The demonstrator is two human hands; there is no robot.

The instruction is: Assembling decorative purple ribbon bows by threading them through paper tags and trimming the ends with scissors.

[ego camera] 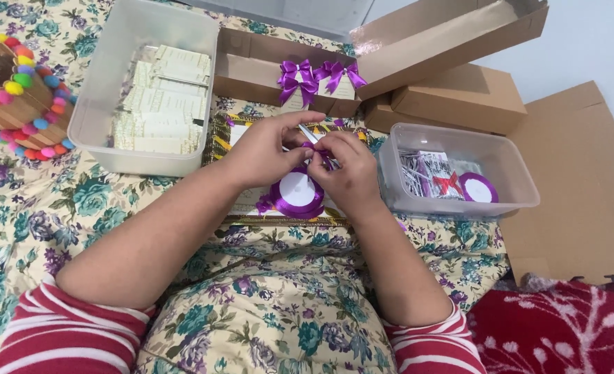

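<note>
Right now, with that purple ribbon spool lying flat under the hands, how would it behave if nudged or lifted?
The purple ribbon spool lies flat on its side, so a nudge would probably slide it, not roll it. It looks thin and light, likely easy to lift. Its loose ribbon end looks floppy and might trail or unwind.

Clear plastic tub [99, 104] far left, stacked with cream printed cards [161, 97]. Open brown cardboard box [265, 66] up top, two small cream tags with purple bows [317, 79] propped inside. Closed brown boxes [459, 97] to right. Second clear tub [459, 173] near right, black-white printed packets [428, 173] inside.
</note>
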